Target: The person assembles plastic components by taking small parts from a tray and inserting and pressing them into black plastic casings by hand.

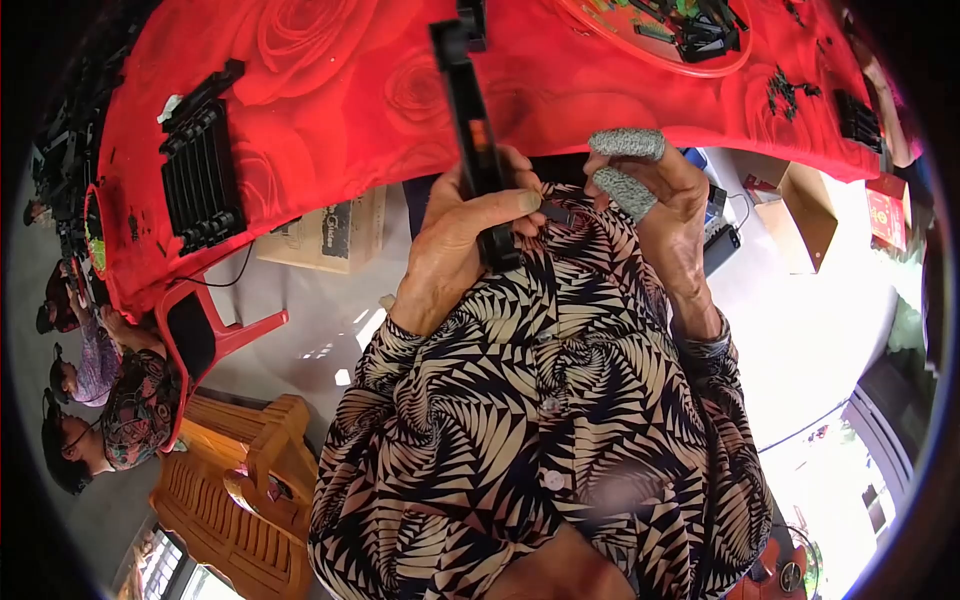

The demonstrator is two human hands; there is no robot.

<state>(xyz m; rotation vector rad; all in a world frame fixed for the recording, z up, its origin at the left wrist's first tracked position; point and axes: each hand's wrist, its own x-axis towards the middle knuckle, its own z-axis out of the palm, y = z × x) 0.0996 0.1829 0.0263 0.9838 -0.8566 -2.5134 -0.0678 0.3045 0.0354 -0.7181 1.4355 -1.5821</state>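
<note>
My left hand (452,232) is closed around a long, narrow black plastic part (466,100), which stands out away from me over the table edge. A small orange piece (478,134) shows partway along it. My left thumb presses near its lower end, and a small dark tab (556,213) sticks out beside the thumb tip. To the right, my right hand (660,195) is raised apart from the part, with grey knitted covers on thumb and forefinger. Those two fingers are bent with a gap between their tips, and I see nothing held there. The other fingers are partly hidden.
A red rose-patterned cloth (330,110) covers the table. On it are a stack of black parts (203,180) at left, a round red tray (735,68) of black pieces, and scattered small bits (790,92). A red chair (225,335), cardboard boxes (790,205) and seated people (125,420) surround it.
</note>
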